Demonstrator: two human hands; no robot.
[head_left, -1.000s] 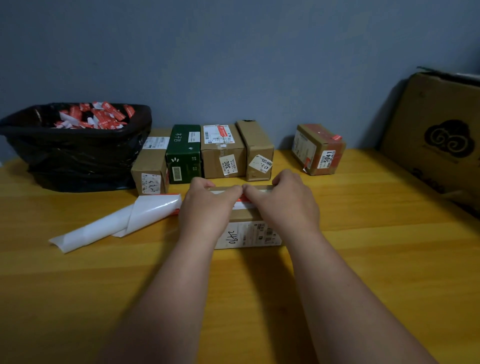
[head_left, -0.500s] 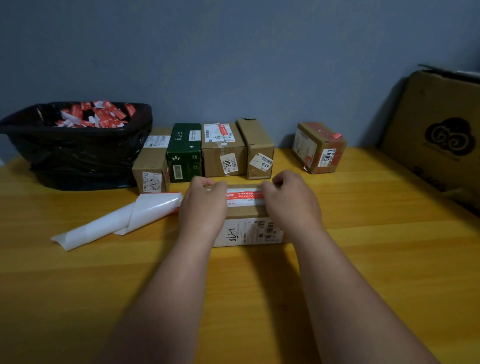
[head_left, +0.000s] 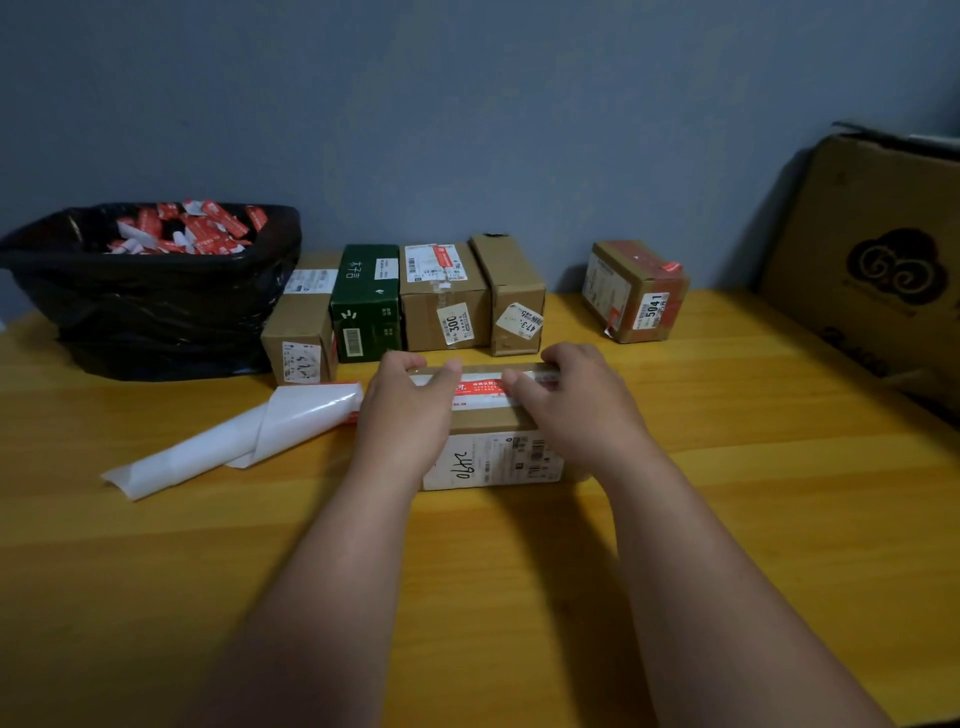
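Where label (head_left: 482, 388) sits, box (head_left: 493, 419) red/wht (else brown).

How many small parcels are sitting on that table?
6: the parcel under left hand and right hand; a row of four behind; the 5041 box back right. The bin bag might hide others.
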